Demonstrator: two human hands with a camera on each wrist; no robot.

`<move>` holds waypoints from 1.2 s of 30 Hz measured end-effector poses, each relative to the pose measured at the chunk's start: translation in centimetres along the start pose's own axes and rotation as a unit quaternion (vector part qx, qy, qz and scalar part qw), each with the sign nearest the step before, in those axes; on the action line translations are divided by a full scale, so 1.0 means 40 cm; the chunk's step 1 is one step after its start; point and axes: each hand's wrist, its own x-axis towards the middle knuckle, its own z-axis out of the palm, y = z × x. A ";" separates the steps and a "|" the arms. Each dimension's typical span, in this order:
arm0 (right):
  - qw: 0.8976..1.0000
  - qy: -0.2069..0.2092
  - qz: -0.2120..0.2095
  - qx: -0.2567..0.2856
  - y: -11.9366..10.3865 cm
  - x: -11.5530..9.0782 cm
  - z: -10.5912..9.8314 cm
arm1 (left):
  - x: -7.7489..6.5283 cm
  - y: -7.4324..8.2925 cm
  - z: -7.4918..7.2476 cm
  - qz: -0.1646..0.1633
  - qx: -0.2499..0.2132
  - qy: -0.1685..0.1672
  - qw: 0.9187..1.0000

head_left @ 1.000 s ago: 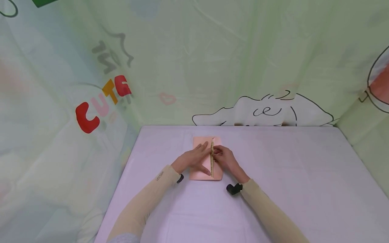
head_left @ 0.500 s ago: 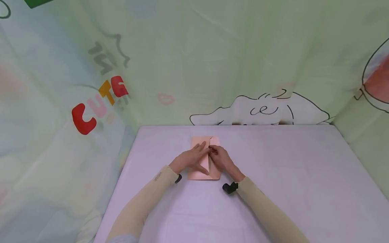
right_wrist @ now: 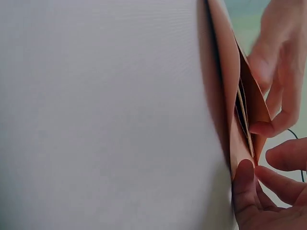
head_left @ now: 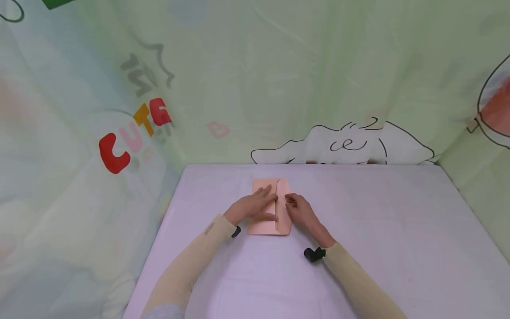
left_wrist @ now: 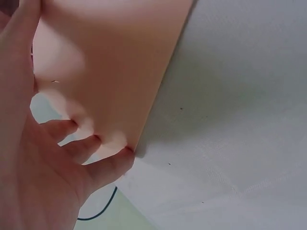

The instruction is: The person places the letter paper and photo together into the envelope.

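Note:
A pink envelope point(head_left: 261, 228) lies on the table, its side flap point(head_left: 283, 221) folded out to the right. Spread fingers of my left hand point(head_left: 253, 207) rest on the envelope's body, thumb nearer me. The left wrist view shows those fingertips of the left hand point(left_wrist: 62, 163) on the pink paper point(left_wrist: 110, 52). Over the flap is my right hand point(head_left: 303, 213), its fingers loosely bent and nothing seen in them. In the right wrist view, the right hand point(right_wrist: 268, 191) is by the envelope's opening, where thin layered edges point(right_wrist: 243, 112) show inside; whether the fingertips touch the flap is unclear.
A pale lilac cloth covers the table point(head_left: 378, 221). Behind it hangs a light green printed curtain point(head_left: 239, 79), with another printed sheet on the left point(head_left: 59, 199). Black wrist cameras point(head_left: 314, 254) sit on both cuffs.
The yellowish patterned strip seen in the envelope's opening a second ago no longer shows. My right hand has moved from the opening to the right, over the flap. My left hand stays on the envelope.

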 end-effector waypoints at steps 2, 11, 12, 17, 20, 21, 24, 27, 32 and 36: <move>1.000 -0.001 -0.005 0.000 0.001 -0.004 -0.005 | 0.003 0.001 -0.006 -0.008 0.000 0.003 1.000; 1.000 0.006 -0.023 0.013 0.002 -0.009 -0.008 | 0.015 0.006 0.014 -0.023 0.040 0.040 0.998; 0.999 0.011 -0.030 0.022 0.003 -0.011 -0.010 | 0.016 0.006 0.019 -0.023 0.051 0.049 0.997; 0.996 0.050 -0.070 0.021 0.025 -0.021 -0.041 | 0.014 0.006 0.049 -0.036 0.066 0.104 0.992; 0.992 0.070 -0.086 -0.058 0.042 -0.025 -0.085 | -0.002 -0.001 0.055 -0.063 0.047 0.146 0.986; 0.990 0.075 -0.085 -0.089 0.049 -0.026 -0.104 | -0.011 -0.008 0.055 -0.075 0.037 0.162 0.983; 0.978 0.082 -0.077 -0.178 0.074 -0.032 -0.180 | -0.040 -0.049 0.044 -0.115 -0.003 0.204 0.972; 0.965 0.083 -0.046 -0.245 0.113 -0.044 -0.260 | -0.070 -0.124 0.047 -0.153 -0.026 0.238 0.959; 0.959 0.068 0.012 -0.276 0.204 -0.075 -0.362 | -0.126 -0.263 0.093 -0.213 -0.045 0.243 0.945; 0.962 0.059 0.034 -0.266 0.249 -0.091 -0.392 | -0.153 -0.310 0.119 -0.232 -0.062 0.232 0.943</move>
